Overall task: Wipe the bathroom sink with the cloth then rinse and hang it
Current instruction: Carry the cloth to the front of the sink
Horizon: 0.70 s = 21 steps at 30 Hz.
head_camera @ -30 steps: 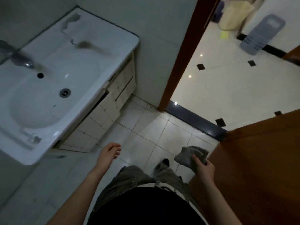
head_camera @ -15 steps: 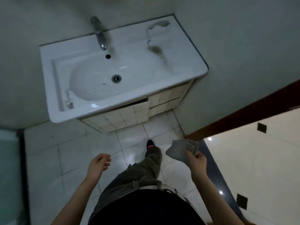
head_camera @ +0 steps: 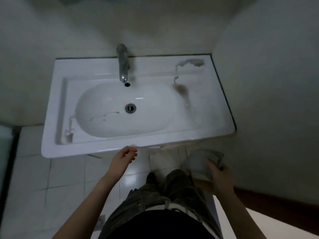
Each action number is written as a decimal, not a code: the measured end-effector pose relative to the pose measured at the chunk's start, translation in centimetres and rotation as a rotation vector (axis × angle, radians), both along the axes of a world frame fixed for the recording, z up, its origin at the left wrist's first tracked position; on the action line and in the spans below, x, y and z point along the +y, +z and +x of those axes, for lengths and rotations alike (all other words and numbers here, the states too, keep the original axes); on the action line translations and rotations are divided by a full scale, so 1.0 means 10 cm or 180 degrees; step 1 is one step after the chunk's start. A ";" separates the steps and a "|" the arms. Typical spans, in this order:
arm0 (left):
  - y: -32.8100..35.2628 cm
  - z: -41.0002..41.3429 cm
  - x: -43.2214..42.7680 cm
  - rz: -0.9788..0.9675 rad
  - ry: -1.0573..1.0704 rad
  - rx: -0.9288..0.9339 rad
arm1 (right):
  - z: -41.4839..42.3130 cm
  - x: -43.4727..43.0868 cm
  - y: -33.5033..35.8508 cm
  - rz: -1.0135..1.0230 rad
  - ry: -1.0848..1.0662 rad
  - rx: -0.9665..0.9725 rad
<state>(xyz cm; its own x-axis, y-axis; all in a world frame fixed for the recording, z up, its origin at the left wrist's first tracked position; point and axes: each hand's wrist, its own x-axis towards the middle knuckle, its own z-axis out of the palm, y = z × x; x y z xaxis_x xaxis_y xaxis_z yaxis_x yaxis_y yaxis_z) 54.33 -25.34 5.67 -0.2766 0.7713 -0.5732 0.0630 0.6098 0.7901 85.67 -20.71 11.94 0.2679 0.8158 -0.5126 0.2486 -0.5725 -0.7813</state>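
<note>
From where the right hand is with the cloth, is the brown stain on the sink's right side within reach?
Probably yes. The right hand holds the cloth just below the sink front edge, and nothing stands between it and the stain; the rim there is bare.

A white sink (head_camera: 138, 107) sits below a metal tap (head_camera: 122, 63), with a drain (head_camera: 130, 108) in the bowl and brown stains (head_camera: 181, 87) on its right deck. The left hand (head_camera: 122, 156), empty and loosely curled, hangs just beside the front rim, perhaps touching it. The right hand (head_camera: 218, 173) grips a grey cloth (head_camera: 202, 161) over the tiled floor (head_camera: 65, 173).
</note>
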 end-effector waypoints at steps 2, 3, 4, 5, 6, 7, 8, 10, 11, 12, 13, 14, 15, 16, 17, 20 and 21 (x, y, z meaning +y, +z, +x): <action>0.08 0.03 0.28 0.0104 -0.0022 -0.0004 | 0.01 0.27 0.11 -0.0010 0.0031 0.0022; 0.10 0.05 0.42 0.0145 -0.0025 -0.0017 | 0.01 0.42 0.19 -0.0040 0.0043 0.0075; 0.13 0.08 0.54 0.0178 -0.0035 -0.0033 | 0.01 0.57 0.24 -0.0041 0.0077 0.0070; 0.15 0.11 0.67 0.0202 -0.0037 -0.0043 | 0.02 0.74 0.29 -0.0009 0.0081 -0.0029; 0.16 0.15 0.80 0.0213 -0.0036 -0.0037 | 0.03 0.91 0.34 0.0075 0.0069 -0.0009; 0.16 0.18 0.93 0.0233 -0.0029 -0.0022 | 0.03 1.09 0.37 0.0156 -0.0004 0.0010; 0.15 0.22 1.05 0.0248 -0.0020 -0.0004 | 0.04 1.27 0.37 0.0273 0.0015 0.0045; 0.08 0.31 1.31 0.0254 -0.0014 0.0082 | 0.08 1.62 0.34 0.0469 0.0056 0.0163; 0.03 0.36 1.43 0.0240 -0.0015 0.0140 | 0.09 1.78 0.31 0.0541 0.0068 0.0150; -0.03 0.42 1.54 0.0218 -0.0002 0.0178 | 0.10 1.93 0.28 0.0654 0.0097 0.0052; -0.09 0.49 1.65 0.0192 0.0033 0.0203 | 0.12 2.09 0.24 0.0774 0.0145 -0.0003; -0.16 0.56 1.76 0.0151 0.0065 0.0237 | 0.13 2.25 0.19 0.0890 0.0194 -0.0069; -0.22 0.63 1.86 0.0102 0.0087 0.0270 | 0.13 2.39 0.15 0.1044 0.0284 -0.0165; -0.29 0.71 1.95 0.0044 0.0094 0.0289 | 0.13 2.52 0.10 0.1202 0.0418 -0.0316; -0.37 0.78 2.02 -0.0012 0.0067 0.0295 | 0.12 2.64 0.04 0.1347 0.0583 -0.0488; -0.60 0.99 2.14 -0.0229 -0.0256 0.0509 | 0.13 2.90 -0.19 0.1620 0.1365 -0.1152; -0.66 1.05 2.15 -0.0311 -0.0393 0.0645 | 0.13 2.95 -0.28 0.1696 0.1774 -0.1376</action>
<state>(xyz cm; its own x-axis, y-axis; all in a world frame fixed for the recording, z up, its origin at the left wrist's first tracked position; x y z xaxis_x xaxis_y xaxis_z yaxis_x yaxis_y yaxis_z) 64.84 -3.80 -0.88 -0.3007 0.7501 -0.5891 0.2927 0.6604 0.6915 87.02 8.83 9.10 -0.1576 0.9871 0.0272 0.7185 0.1335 -0.6826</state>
